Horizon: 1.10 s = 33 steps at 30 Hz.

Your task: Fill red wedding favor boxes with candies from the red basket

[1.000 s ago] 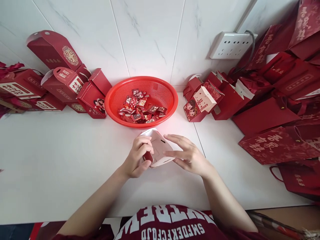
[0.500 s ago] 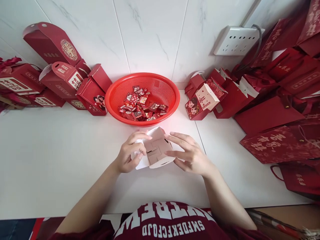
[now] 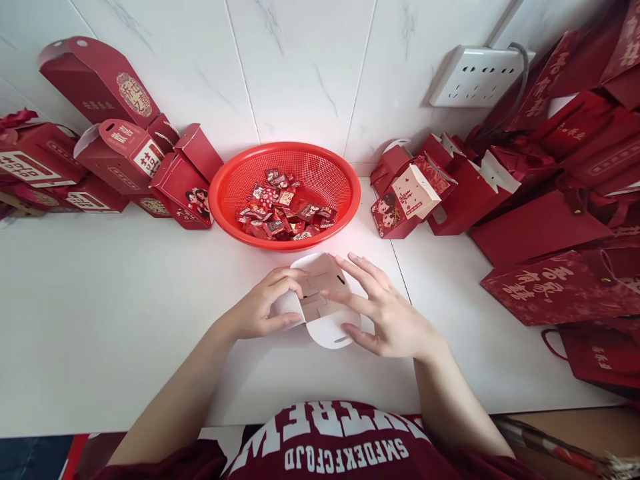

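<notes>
An unlidded paper candy box [image 3: 327, 303], white inside with slots in its walls and interlocked bottom flaps, sits on the white table in front of me. My left hand [image 3: 267, 303] grips its left side flap, with the thumb low on the flap and the fingers bent over the top. My right hand [image 3: 385, 307] is at the right side with its fingers spread. One fingertip reaches over the opening and the thumb is by the rounded front flap. Just behind the box stands a red plastic basket [image 3: 225, 213] with wrapped candies [image 3: 285, 210] inside.
Red gift boxes [image 3: 120, 160] stand at the left back. Another small red box [image 3: 405, 200] with a cartoon print is right of the basket. Red gift bags [image 3: 545, 280] are stacked along the right. A power strip [image 3: 480, 77] is fixed to the tiled wall.
The rounded front flap has folded outward toward me. My left hand has shifted its grip on the left flap. My right-hand fingers have spread wider and lifted slightly.
</notes>
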### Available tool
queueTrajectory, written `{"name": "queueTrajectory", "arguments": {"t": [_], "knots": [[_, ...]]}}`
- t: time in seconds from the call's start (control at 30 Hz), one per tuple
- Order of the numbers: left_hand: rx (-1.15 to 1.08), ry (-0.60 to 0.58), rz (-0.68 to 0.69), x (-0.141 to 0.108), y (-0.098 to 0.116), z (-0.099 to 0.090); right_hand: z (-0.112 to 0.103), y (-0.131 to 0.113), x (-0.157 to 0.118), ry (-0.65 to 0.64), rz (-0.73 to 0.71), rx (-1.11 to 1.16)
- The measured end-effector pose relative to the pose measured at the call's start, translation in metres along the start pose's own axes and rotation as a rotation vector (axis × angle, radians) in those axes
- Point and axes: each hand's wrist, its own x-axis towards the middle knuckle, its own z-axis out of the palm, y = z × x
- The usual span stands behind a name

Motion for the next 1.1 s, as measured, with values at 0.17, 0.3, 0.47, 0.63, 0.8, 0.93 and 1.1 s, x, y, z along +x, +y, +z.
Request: {"name": "queueTrajectory", "arguments": {"t": [0.17, 0.3, 0.47, 0.63, 0.8, 0.93, 1.1], "knots": [[0.181, 0.156, 0.076, 0.005, -0.011, 0.023, 0.004, -0.012, 0.006, -0.031, 0.020, -0.217], [0.283, 0.291, 0.182, 0.011, -0.018, 0.039, 0.012, -0.015, 0.014, -0.015, -0.022, -0.331], [0.260, 0.340, 0.214, 0.013, -0.023, 0.044, 0.014, -0.014, 0.019, -0.023, -0.029, -0.333], [0.253, 0.346, 0.240, 0.010, -0.016, 0.043, 0.008, -0.015, 0.014, -0.057, -0.039, -0.304], [0.336, 0.283, 0.216, 0.005, 0.004, 0.048, -0.010, -0.018, 0.000, -0.112, 0.076, -0.213], [0.402, 0.274, 0.069, -0.001, 0.021, 0.057, -0.013, -0.018, -0.012, -0.127, 0.153, -0.157], [0.512, 0.283, -0.031, -0.005, 0.025, 0.064, -0.003, -0.012, -0.017, -0.124, 0.210, -0.110]]}}
